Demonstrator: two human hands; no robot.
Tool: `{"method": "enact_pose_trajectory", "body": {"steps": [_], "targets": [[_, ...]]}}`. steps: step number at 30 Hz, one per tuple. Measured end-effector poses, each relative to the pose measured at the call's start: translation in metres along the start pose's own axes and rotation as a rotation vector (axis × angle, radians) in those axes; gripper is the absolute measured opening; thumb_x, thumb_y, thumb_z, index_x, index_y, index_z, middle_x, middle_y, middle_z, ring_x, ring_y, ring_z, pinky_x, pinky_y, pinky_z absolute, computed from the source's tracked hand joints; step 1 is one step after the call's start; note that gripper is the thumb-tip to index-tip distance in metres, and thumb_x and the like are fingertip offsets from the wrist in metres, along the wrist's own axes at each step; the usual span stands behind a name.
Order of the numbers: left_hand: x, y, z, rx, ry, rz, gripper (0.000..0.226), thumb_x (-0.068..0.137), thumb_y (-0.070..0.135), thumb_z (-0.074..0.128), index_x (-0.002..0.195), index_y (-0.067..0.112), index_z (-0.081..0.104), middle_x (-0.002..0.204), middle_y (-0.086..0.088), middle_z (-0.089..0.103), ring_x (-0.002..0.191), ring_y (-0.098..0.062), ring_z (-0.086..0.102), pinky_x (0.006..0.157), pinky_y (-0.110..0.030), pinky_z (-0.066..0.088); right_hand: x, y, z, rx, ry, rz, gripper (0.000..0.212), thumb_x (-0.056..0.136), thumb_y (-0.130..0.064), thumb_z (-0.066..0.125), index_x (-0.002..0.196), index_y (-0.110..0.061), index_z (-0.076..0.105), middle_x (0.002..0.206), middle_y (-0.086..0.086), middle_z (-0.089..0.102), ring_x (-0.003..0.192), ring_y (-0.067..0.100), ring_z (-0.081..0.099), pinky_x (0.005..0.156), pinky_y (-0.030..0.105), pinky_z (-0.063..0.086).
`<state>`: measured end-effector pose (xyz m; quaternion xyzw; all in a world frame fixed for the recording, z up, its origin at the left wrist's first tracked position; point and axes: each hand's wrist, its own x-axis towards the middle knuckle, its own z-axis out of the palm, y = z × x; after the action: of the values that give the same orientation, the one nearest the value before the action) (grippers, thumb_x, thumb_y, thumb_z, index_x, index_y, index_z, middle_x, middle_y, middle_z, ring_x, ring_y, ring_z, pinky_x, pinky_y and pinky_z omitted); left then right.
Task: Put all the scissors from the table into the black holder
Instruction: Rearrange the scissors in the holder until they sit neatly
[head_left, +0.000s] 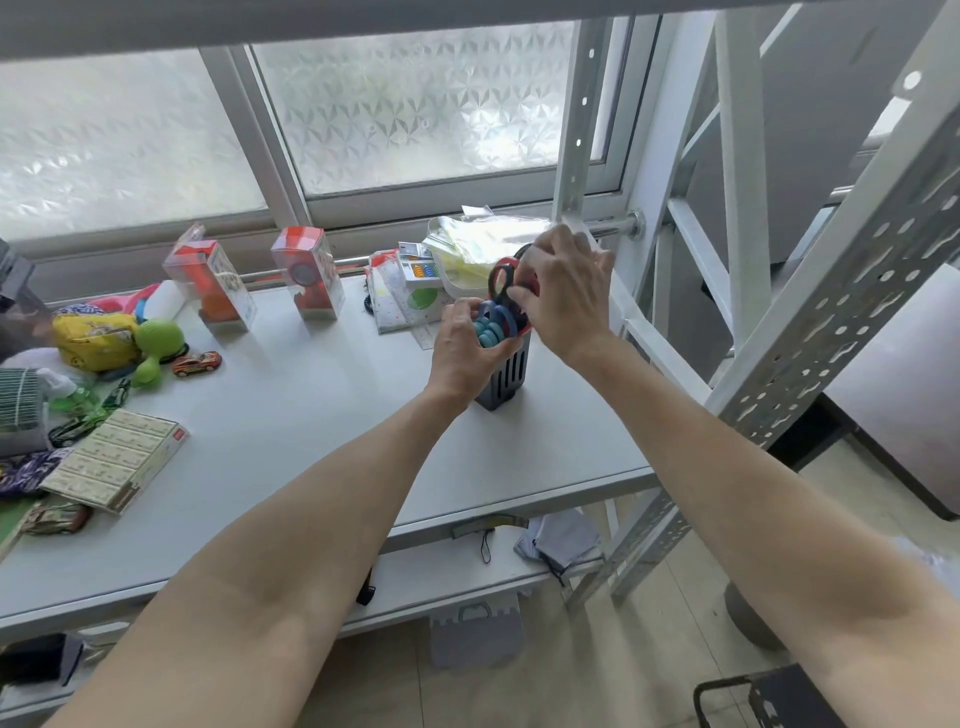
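The black holder (505, 375), slotted on its sides, stands upright on the right part of the white table (311, 415). Blue-handled scissors (493, 325) stick up out of its top. My left hand (465, 345) wraps around the holder's upper left side, touching the blue handles. My right hand (563, 291) grips red-and-black-handled scissors (503, 278) by the handles, just above the holder's mouth; their blades are hidden behind my hands and the other handles.
Two clear toy boxes (218, 286) (309, 278) stand at the back by the window. A clear lidded bin (483, 244) and small packets sit behind the holder. Toys, a toy car (197, 362) and cardboard boxes (122, 457) crowd the left side. A white rack post (649, 338) rises at right.
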<state>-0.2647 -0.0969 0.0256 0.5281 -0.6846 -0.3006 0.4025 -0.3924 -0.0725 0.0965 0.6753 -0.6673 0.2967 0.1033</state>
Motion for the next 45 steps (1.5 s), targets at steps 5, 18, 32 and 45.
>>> {"method": "enact_pose_trajectory", "body": {"steps": [5,18,32,45], "targets": [[0.0,0.0,0.0,-0.003,-0.012,-0.021,0.071,0.072,0.027,0.083,0.13,0.012,0.045,0.124,-0.009,0.05,0.111,-0.021,0.056,0.094,-0.03,0.053,0.0,0.009,0.0,0.242,0.014,-0.019,0.032,0.085,-0.039,0.071,0.107,-0.015,0.072,0.131,0.004,0.05,0.124,0.021,0.048,0.101,0.039,0.041],[0.004,-0.005,-0.007,0.141,-0.14,0.04,0.087,0.069,0.019,0.085,0.14,0.019,0.034,0.131,-0.007,0.052,0.115,-0.023,0.054,0.097,-0.036,0.05,0.007,0.009,-0.002,0.288,-0.113,0.052,0.052,0.084,-0.038,0.073,0.127,-0.011,0.057,0.106,0.006,0.073,0.093,0.022,0.069,0.083,0.031,0.054],[-0.002,-0.011,-0.012,0.19,-0.04,0.204,0.077,0.071,0.019,0.084,0.132,0.01,0.038,0.13,-0.013,0.051,0.11,-0.025,0.055,0.092,-0.039,0.051,0.012,0.006,0.014,0.253,0.037,0.14,0.049,0.085,-0.042,0.071,0.119,-0.01,0.056,0.099,0.008,0.072,0.09,0.025,0.069,0.078,0.03,0.05],[-0.004,-0.01,-0.009,0.241,-0.036,0.224,0.058,0.075,0.02,0.081,0.124,0.016,0.05,0.123,-0.013,0.054,0.104,-0.021,0.053,0.084,-0.026,0.044,0.021,0.003,-0.003,0.34,0.034,0.112,0.031,0.09,-0.029,0.069,0.114,-0.009,0.069,0.092,0.005,0.071,0.078,0.014,0.063,0.082,0.028,0.052]]}}
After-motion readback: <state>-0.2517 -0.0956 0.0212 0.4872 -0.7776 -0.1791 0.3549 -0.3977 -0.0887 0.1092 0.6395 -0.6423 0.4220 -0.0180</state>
